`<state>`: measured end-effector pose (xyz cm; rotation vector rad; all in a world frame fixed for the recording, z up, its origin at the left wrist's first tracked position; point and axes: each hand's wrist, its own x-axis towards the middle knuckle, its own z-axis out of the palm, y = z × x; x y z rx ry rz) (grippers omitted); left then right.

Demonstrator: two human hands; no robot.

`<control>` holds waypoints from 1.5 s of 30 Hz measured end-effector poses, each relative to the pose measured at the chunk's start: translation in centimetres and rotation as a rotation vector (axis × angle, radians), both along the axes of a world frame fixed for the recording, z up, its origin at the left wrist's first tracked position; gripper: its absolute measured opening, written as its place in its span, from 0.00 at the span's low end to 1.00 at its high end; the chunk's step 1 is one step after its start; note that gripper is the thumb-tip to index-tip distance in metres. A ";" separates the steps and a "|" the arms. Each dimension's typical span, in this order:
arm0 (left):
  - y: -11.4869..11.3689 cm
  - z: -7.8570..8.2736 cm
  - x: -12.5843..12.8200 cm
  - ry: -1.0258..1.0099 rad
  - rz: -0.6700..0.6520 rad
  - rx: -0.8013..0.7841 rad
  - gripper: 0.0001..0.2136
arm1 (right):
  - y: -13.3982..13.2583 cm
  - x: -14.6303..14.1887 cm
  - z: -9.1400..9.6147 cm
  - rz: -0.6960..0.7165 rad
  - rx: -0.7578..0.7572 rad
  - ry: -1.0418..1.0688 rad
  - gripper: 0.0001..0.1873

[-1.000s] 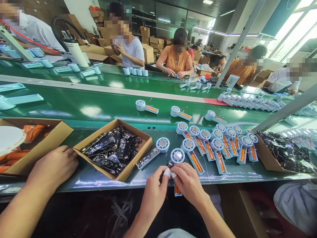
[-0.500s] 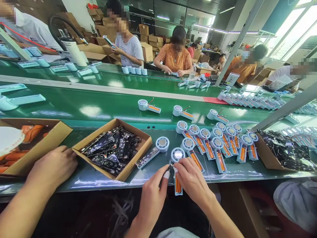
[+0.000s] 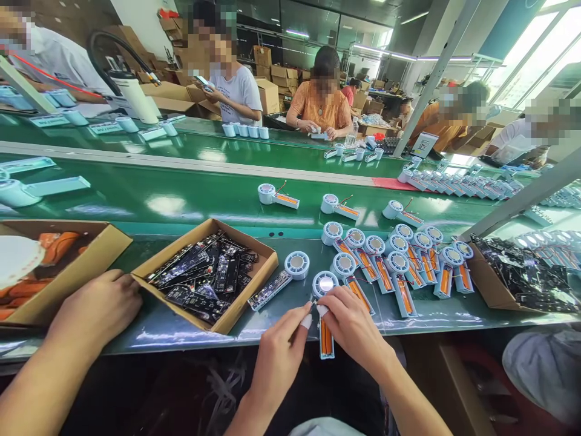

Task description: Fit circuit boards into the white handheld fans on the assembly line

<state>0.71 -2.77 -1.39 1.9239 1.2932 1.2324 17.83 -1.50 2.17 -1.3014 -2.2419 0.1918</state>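
My left hand is pinched closed at the table's front edge; the dark circuit board seen between its fingers a moment ago is now mostly hidden. Its fingertips meet those of my right hand, also pinched closed, on something too small to make out. White covers show on both thumbs. Just under and behind the fingertips lies a light-blue handheld fan body with a round head. Its open handle, holding an orange cell, points toward me past the table edge. Left of it rests another fan body with a board in its handle.
Several fan bodies with orange cells lie to the right. An open carton of circuit boards stands left, beside another person's hand. Another carton is at right. Beyond runs a green conveyor belt; people sit across it.
Fan bodies on the green belt have shifted slightly right. My left fingers have turned a little, hiding the dark board. My hands stay together at the same spot.
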 end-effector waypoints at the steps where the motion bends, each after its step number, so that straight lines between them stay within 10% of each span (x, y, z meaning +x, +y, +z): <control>1: 0.1 0.2 -0.1 -0.040 -0.011 -0.078 0.14 | 0.1 0.1 -0.2 0.005 -0.015 0.056 0.09; 7: 0.1 0.5 0.2 -0.336 0.013 -0.498 0.17 | 0.0 -0.3 -1.7 -0.057 -0.016 0.278 0.10; 27: 0.5 1.4 0.4 -0.428 -0.021 -0.591 0.19 | -0.2 -0.5 -0.5 -0.115 -0.162 0.542 0.09; 39: 0.1 0.2 0.1 -0.103 -0.017 -0.030 0.15 | -0.8 -0.6 -0.6 -0.152 -0.032 0.212 0.09; 45: 0.8 1.1 -0.5 -0.159 -0.093 -0.235 0.13 | 0.1 0.3 -0.1 -0.070 -0.195 0.356 0.10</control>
